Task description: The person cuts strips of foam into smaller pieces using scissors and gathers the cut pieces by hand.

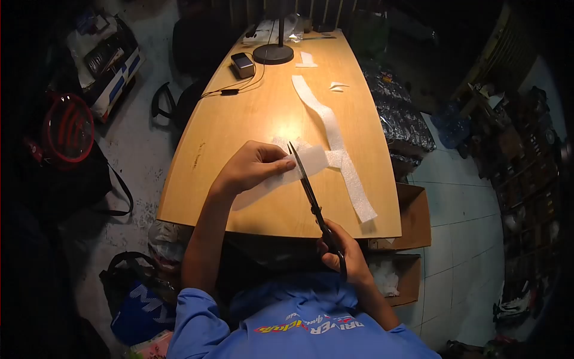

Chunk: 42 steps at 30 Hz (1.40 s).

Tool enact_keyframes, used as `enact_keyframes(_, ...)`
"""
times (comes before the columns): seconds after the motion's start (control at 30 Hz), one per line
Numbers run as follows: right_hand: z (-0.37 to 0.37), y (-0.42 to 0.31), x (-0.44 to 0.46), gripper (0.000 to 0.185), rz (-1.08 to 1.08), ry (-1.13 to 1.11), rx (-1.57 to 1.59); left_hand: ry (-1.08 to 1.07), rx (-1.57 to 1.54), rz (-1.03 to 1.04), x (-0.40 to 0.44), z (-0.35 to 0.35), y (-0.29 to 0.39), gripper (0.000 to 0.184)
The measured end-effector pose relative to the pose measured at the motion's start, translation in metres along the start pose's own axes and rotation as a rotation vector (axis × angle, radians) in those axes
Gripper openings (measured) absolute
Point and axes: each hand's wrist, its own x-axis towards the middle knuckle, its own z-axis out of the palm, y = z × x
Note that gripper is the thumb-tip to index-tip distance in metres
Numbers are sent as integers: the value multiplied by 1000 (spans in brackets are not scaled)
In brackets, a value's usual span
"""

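Note:
White foam sheet (312, 159) is pinched between the thumb and fingers of my left hand (256, 166), above the near half of the wooden table. My right hand (345, 251) is wrapped round the handles of black scissors (311, 194). Their blades point up and away, crossing the sheet just right of my left fingertips. A long white foam strip (326, 116) runs from the middle of the table toward its near right edge, bent and partly under the held piece's right end. Small white scraps (338, 87) lie farther back.
A lamp base (273, 54), a small black device (243, 64) and a cable stand at the back of the wooden table (197, 179). Cardboard boxes (415, 218) are at the right below the table edge. Bags (141, 314) lie on the floor at the left.

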Motion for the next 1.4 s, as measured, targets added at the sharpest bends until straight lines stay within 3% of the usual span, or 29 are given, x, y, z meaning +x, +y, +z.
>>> enact_keyframes(0.2, 3, 2, -2, 63, 70, 66, 21, -3, 14, -18, 5, 1, -9, 28)
enact_keyframes(0.47, 3, 12, 3, 64, 97, 137, 63, -57, 17, -73, 6, 2, -27, 26)
enact_keyframes(0.7, 6, -4, 29, 67, -44, 316, 75, -165, 312, 230, -31, 47, -16, 25)
enact_keyframes(1.03, -5, -32, 48, 60, -198, 546, 151, -110, -78, -30, -54, 11, -12, 22)
enact_keyframes(1.2, -18, -34, 41, 69, -206, 405, 143, 128, -160, 42, -52, 2, -8, 21)
enact_keyframes(1.3, -23, -15, 23, 86, -244, 256, 141, 307, -320, 61, -48, -5, 5, 23)
enact_keyframes(1.33, -25, -16, 13, 99, -168, 201, 49, 357, -330, 99, -43, -7, 5, 25)
enact_keyframes(1.4, -22, -8, -6, 100, -106, 130, 27, 409, -342, 135, -36, -11, 7, 25)
